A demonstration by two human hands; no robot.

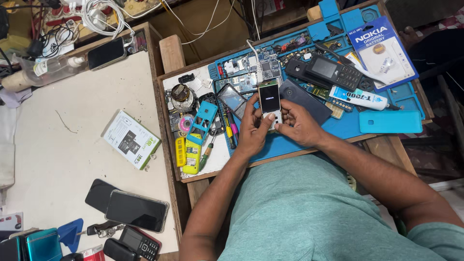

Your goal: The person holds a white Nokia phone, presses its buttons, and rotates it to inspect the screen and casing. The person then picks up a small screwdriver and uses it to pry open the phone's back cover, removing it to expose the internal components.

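Two hands on one small phone

Two hands held a white keypad phone [270, 102] over the blue work mat [338, 129]. My left hand [252, 129] was curled around the phone's left edge, thumb on the keys. My right hand [298, 126] closed on its lower right side, fingers bent against the casing. The screen was lit, dark with a small logo in the middle.

My judgement: a steady grip by the edges, thumbs light on the keys, phone low above the mat so a slip lands soft and clear of the loose circuit boards [251, 72] just behind it.

Packages: a blue and white blister pack [384, 50] lay at the mat's far right corner, flat, rectangular. A white tube with a blue label [360, 98] lay just right of the phone, near a black keypad phone [334, 71]. A teal phone cover [390, 122] sat at the right edge. On the white desk [63, 154] to the left, a white box with a green edge [130, 139] lay tilted, well apart from my hands. A clear bottle [46, 67] lay at the far left.
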